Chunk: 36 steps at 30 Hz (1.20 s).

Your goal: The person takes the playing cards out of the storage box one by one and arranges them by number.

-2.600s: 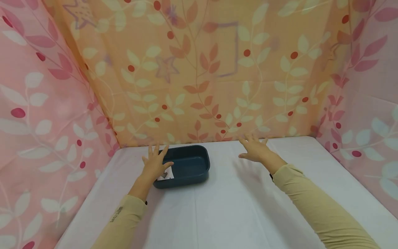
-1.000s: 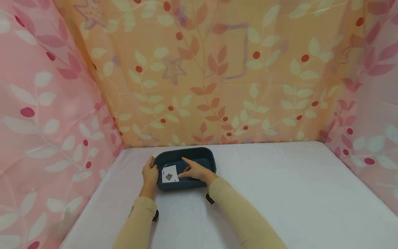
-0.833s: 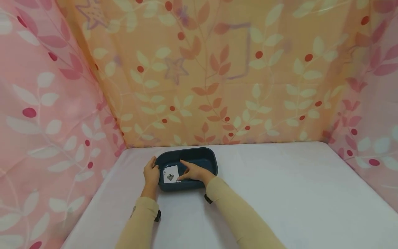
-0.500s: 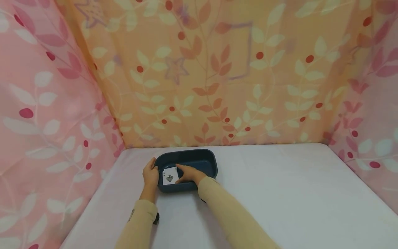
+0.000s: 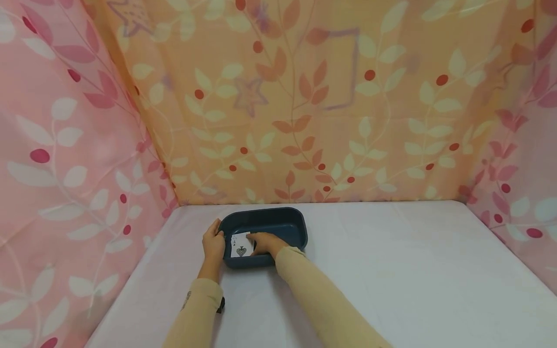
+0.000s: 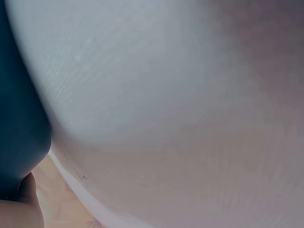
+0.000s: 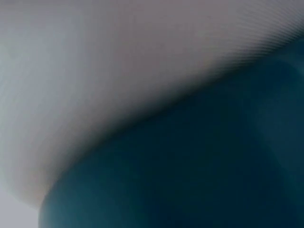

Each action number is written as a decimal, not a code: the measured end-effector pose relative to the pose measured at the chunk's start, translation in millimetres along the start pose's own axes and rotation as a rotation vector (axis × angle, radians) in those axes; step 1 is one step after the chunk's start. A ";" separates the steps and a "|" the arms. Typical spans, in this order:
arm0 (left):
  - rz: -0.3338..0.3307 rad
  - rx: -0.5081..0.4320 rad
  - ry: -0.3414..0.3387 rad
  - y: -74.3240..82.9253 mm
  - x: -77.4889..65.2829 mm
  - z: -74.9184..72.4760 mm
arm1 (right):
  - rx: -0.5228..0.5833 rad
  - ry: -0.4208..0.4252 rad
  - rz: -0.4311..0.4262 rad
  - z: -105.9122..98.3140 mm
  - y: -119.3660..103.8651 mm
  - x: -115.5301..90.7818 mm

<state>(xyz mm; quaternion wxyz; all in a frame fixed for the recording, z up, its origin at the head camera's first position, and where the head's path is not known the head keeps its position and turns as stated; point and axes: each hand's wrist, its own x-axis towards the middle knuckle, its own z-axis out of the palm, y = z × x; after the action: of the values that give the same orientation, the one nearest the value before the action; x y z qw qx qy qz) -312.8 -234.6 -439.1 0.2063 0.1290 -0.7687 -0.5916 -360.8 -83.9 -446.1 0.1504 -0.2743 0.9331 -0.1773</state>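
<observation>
A dark blue rectangular basin (image 5: 292, 218) stands on the white-covered table, left of the middle. Inside its left half lie white playing cards (image 5: 241, 246), an ace of spades face up on top. My left hand (image 5: 213, 247) grips the basin's left end, thumb over the rim. Reaching over the near rim, my right hand (image 5: 266, 243) pinches the cards at their right side, thumb near and forefinger far. In the left wrist view, part of the left hand (image 6: 21, 211) shows against the basin wall (image 6: 19, 104). The right wrist view holds just the blurred basin (image 7: 190, 166) and cloth.
White cloth covers the table (image 5: 383, 270), which stretches to the right of the basin. An orange leaf-patterned curtain (image 5: 330, 140) hangs along the back edge. Pink curtains (image 5: 95, 193) close off both sides.
My left hand came down from over the basin to its left end. The right hand moved left from above the table into the basin, and its thumb and forefinger closed on the cards.
</observation>
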 end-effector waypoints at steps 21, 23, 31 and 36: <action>-0.026 0.004 0.002 0.2 0.4 0.9 | 0.515 0.068 -0.243 -1.9 3.3 -7.6; -0.025 0.016 0.004 -0.3 0.5 1.0 | 0.544 0.075 -0.240 -3.5 2.7 -9.1; -0.013 -0.004 0.010 -0.1 -1.9 0.9 | 0.755 0.158 -0.216 -13.7 13.0 -18.1; 0.000 -0.005 0.009 1.1 -1.5 0.6 | 0.868 0.237 -0.172 -23.3 23.9 -25.4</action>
<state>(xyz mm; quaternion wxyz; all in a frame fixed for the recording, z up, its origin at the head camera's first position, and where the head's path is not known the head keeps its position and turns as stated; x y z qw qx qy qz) -311.7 -233.2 -438.5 0.2099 0.1312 -0.7664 -0.5928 -360.1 -44.9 -430.5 0.1281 -0.2403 0.7572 -0.5938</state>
